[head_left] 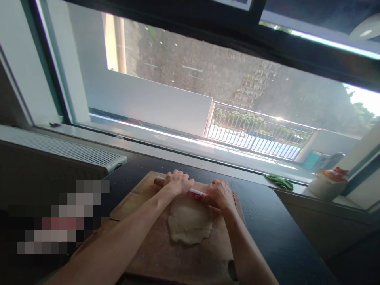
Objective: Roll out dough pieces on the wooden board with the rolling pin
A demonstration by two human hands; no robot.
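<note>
A flat, uneven round of dough [190,222] lies on a wooden board [169,259]. Across its far edge rests a rolling pin [197,194], with a red and white label at its middle and a brown end sticking out on the left. My left hand [179,182] is curled over the pin's left part, knuckles up. Over the right part my right hand [220,192] is closed in the same way. Both palms and the pin under them are hidden.
The board stands on a dark table [264,225] against a windowsill [204,164]. A green cloth [279,181] and a pale pot [325,186] sit on the sill to the right. At the left is a white radiator [68,148], with a pixelated patch below it.
</note>
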